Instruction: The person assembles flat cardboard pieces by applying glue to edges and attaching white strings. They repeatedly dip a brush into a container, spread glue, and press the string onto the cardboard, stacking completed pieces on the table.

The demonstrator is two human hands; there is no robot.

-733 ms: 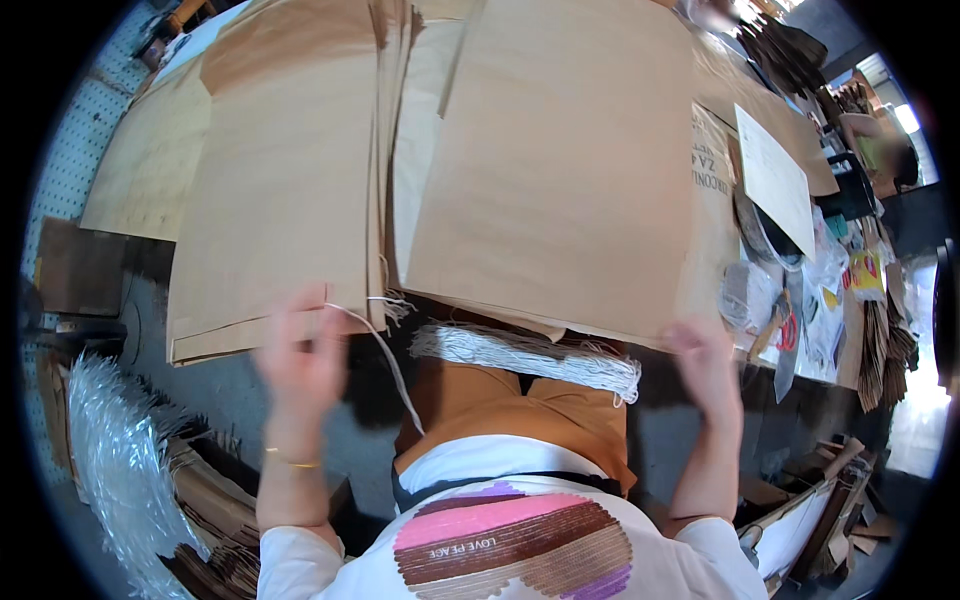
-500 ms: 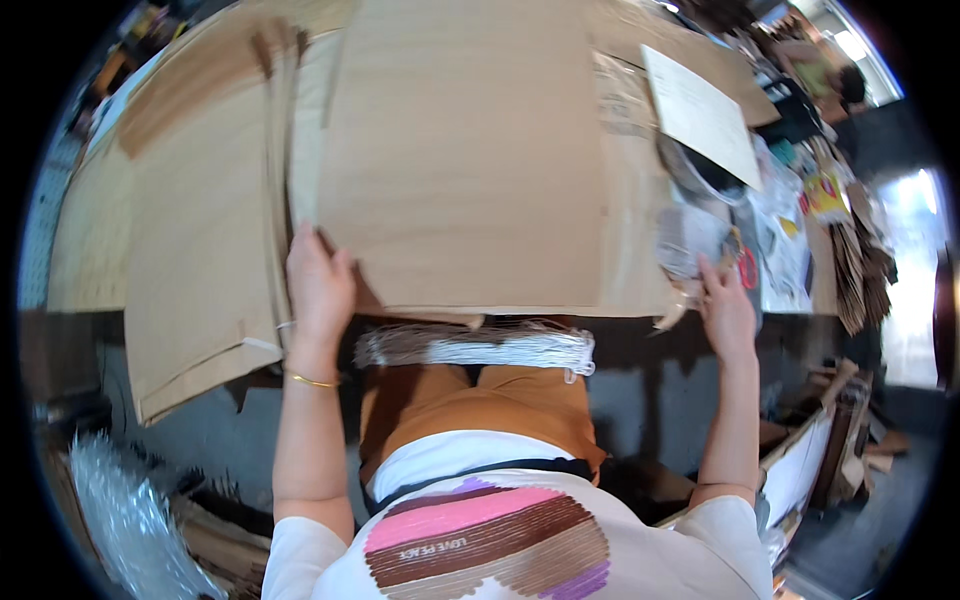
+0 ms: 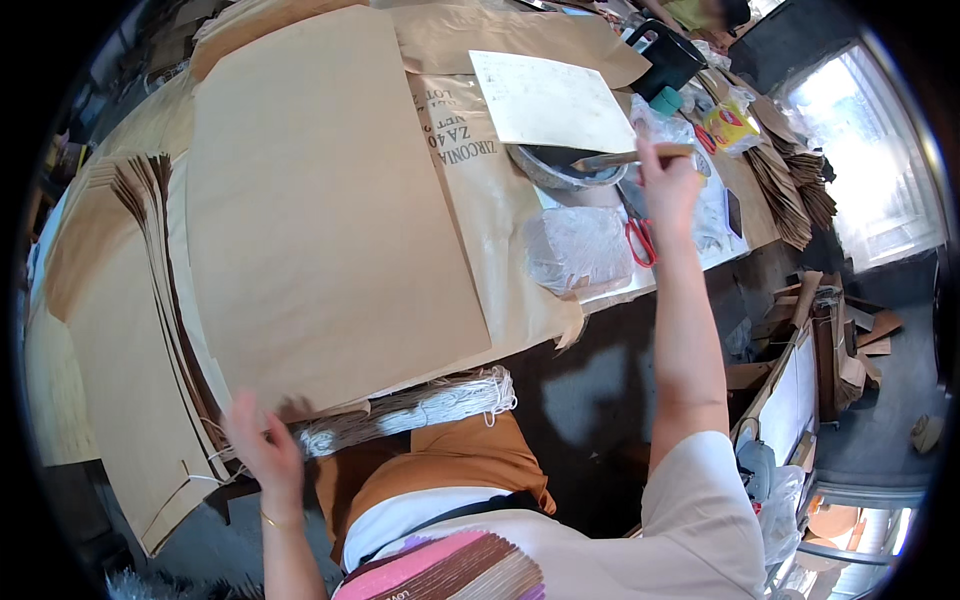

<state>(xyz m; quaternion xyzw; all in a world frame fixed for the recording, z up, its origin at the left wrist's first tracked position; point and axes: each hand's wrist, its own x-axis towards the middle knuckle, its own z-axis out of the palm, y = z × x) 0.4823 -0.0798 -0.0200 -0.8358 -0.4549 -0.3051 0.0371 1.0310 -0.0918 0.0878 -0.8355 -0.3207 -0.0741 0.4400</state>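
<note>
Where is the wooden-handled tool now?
Head view, upper part, right of centre: the tool is in the right hand, its tip at the round bowl.

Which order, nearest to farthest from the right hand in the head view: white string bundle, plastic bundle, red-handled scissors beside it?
1. Red-handled scissors: just below the right hand.
2. Plastic bundle: left of the scissors.
3. White string bundle: lower and farther left.

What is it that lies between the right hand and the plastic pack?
Red-handled scissors, seen in the head view between the right hand and the pack.
</note>
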